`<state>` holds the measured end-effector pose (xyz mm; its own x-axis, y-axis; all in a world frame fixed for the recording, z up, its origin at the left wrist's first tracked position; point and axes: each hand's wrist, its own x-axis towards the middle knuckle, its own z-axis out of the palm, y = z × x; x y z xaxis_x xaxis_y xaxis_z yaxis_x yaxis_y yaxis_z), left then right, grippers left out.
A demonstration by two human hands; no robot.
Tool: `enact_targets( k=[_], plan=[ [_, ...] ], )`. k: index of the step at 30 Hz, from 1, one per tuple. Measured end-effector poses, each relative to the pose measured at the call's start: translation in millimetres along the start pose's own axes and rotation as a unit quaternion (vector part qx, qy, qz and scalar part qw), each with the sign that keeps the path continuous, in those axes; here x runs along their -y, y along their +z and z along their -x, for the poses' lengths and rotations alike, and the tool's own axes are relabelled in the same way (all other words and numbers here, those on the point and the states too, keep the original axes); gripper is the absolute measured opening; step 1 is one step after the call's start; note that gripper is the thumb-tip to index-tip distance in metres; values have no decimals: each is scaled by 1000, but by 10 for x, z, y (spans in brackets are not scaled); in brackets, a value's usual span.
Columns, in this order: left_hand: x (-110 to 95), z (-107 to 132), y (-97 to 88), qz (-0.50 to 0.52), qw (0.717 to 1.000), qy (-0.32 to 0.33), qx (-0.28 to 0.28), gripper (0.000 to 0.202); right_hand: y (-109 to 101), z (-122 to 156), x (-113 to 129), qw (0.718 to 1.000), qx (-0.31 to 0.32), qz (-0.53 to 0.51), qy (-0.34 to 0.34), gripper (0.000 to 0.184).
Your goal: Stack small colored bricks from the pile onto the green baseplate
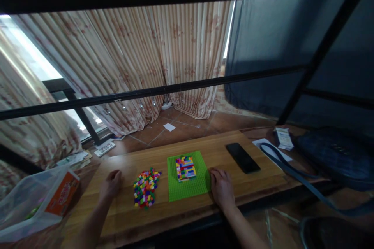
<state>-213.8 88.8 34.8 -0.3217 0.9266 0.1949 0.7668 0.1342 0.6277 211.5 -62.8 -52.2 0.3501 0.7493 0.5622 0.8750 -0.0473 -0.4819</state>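
A green studded baseplate (pixel 187 193) lies on the wooden table, bearing a low block of many-coloured toy bricks (pixel 186 168). Left of the plate is a loose heap of small coloured bricks (pixel 145 188). My left hand (pixel 112 183) rests on the table to the left of that heap, fingers curled in, with nothing visible in it. Against the plate's right edge lies my right hand (pixel 222 187), its fingers bent and close together; no brick shows in it, and the undersides of the fingers are hidden.
A black phone (pixel 242 157) lies on the table at the right. Beyond the table's right end are a small box (pixel 283 139), a blue strap (pixel 309 186) and a dark bag (pixel 336 155). A clear plastic bin (pixel 32 202) stands at the left. A dark metal rail (pixel 175 87) crosses beyond the table.
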Motion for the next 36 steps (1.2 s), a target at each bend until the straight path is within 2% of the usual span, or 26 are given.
enact_targets(
  k=[2,4,7,10,13,17,20,25,36],
  plan=[
    [27,224,-34,20,999,-36,22,38,1,-2,8,1000,2,-2,3,29],
    [106,518,-8,50,998,-43,7,42,2,-4,13,1000,3,-3,5,28],
    [246,924,88,90,996,22,-19,46,-3,-11,21,1000,3,-1,3,28],
    [300,1147,148,129,991,24,-11,48,-18,-18,37,1000,1,9,4,29],
    [268,1236,150,142,989,38,9,45,-40,-21,53,1000,2,16,5,29],
    [208,1355,158,129,985,106,33,34,-61,-22,51,1000,11,25,5,28],
    [172,1469,197,109,984,140,25,32,-59,-20,15,999,14,30,-1,28],
    [83,1565,258,97,987,132,-2,28,-48,-13,-72,999,28,26,-21,29],
    [-64,1561,293,84,993,69,-35,16,-83,5,-78,999,26,-11,-30,32]
  ],
)
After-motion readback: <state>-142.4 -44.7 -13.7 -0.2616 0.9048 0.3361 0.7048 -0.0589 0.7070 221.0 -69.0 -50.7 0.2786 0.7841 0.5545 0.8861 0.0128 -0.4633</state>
